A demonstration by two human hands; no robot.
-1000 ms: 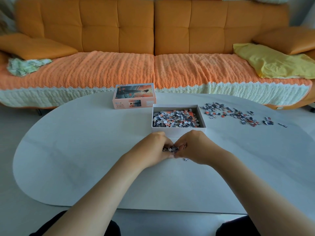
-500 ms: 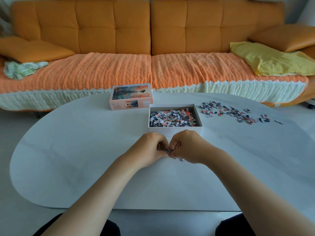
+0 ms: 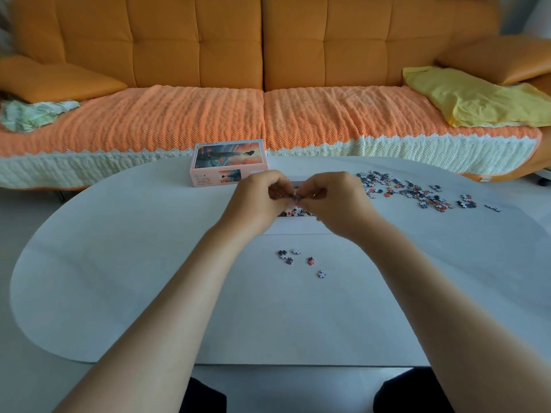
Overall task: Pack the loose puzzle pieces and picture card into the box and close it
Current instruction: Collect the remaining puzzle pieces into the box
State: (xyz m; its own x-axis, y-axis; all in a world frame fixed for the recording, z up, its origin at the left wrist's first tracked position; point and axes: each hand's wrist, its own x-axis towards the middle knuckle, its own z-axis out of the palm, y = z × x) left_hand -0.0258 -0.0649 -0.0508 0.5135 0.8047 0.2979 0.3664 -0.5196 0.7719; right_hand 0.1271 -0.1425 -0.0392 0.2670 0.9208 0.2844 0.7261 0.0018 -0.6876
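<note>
Two hands, two box parts, three lots of pieces
One left hand (image 3: 259, 201) and one right hand (image 3: 331, 201) pinch one small clump (image 3: 296, 198), its pieces too bunched to count; one open box base (image 3: 298, 226), one printed lid (image 3: 217, 162), about five stray pieces (image 3: 311, 260), one large scatter (image 3: 417, 195) beyond counting; one table (image 3: 119, 263), one sofa (image 3: 193, 40), two orange cushions (image 3: 59, 81), one yellow cloth (image 3: 471, 96), one patterned cloth (image 3: 35, 114)

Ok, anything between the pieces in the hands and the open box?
Nothing visible: the left hand and right hand pinch the pieces directly over the open box; the lid lies off to the left.
</note>
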